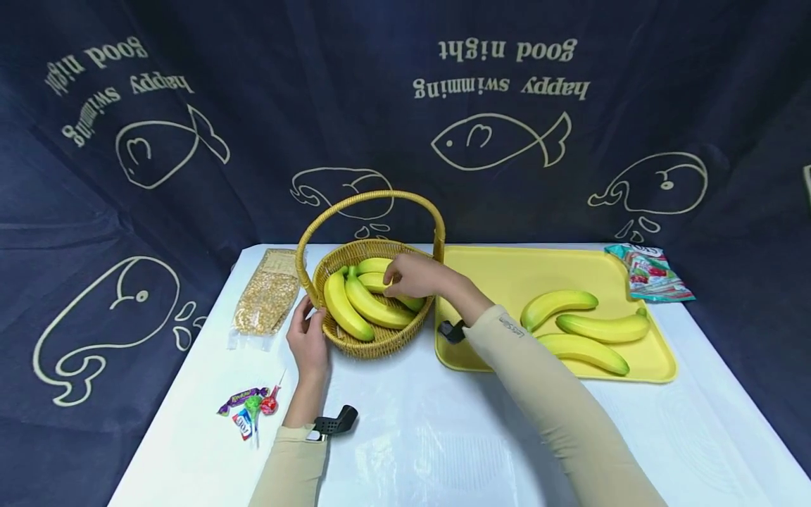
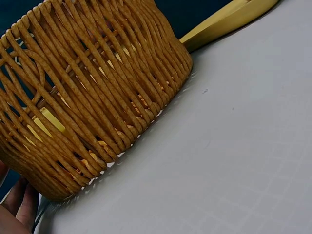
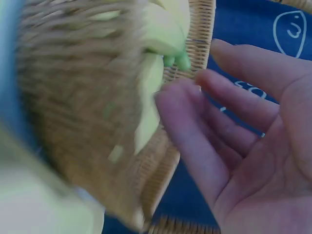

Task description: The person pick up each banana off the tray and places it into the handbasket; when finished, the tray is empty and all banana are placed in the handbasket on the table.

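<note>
Head view shows a wicker basket (image 1: 374,338) with a tall hoop handle standing on the white table (image 1: 443,436), just left of a yellow tray (image 1: 507,271). The left hand (image 1: 308,336) rests against the basket's outer wall on its left side, fingers laid along the weave; its grip is loose, not wrapped round anything. The left wrist view confirms this only in part: the basket wall (image 2: 92,92) fills the frame and just the fingertips (image 2: 22,207) show at the bottom corner.

The right hand (image 1: 415,276) reaches over the basket's rim, above the bananas in the basket (image 1: 364,303), which lie side by side inside it. In the right wrist view the right hand (image 3: 248,146) is blurred, yet its fingers are plainly spread and only lightly bent, holding nothing; the yellow fruit (image 3: 156,73) lies just beyond the fingertips. Whether they touch it, I cannot tell.

Three more bananas (image 1: 586,327) lie on the tray, well apart from the hand. A clear bag of grain (image 1: 267,296) lies left of the basket, a few wrapped sweets (image 1: 250,408) near the left forearm, and a colourful packet (image 1: 649,273) at the tray's far right corner.
</note>
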